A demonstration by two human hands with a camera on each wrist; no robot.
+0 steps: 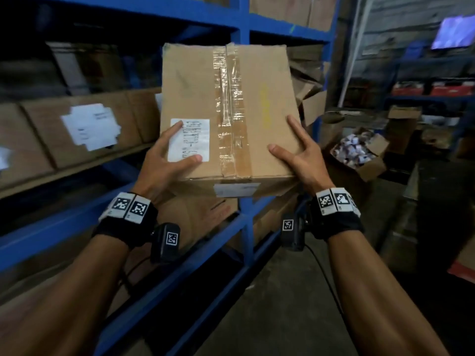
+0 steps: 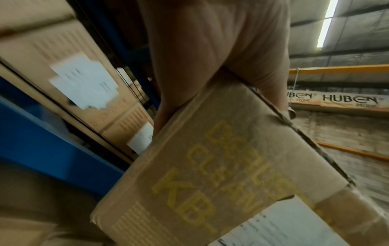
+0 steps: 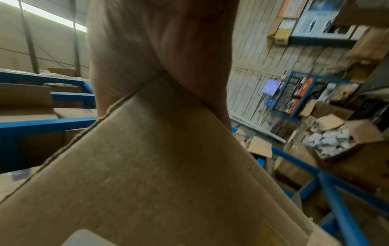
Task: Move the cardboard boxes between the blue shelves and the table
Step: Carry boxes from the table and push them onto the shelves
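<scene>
A: What was the risk?

B: The taped cardboard box (image 1: 226,111) was carried clear of the blue shelves (image 1: 245,219), which stood at 9 o'clock and behind it. Only its two near corners were held, so in my judgement its far end could tip down or knock the upright.

A: And each grip?

B: The left hand (image 1: 171,160) and right hand (image 1: 299,155) each wrapped a corner, thumb on top, remaining fingers underneath, mostly hidden.
</scene>
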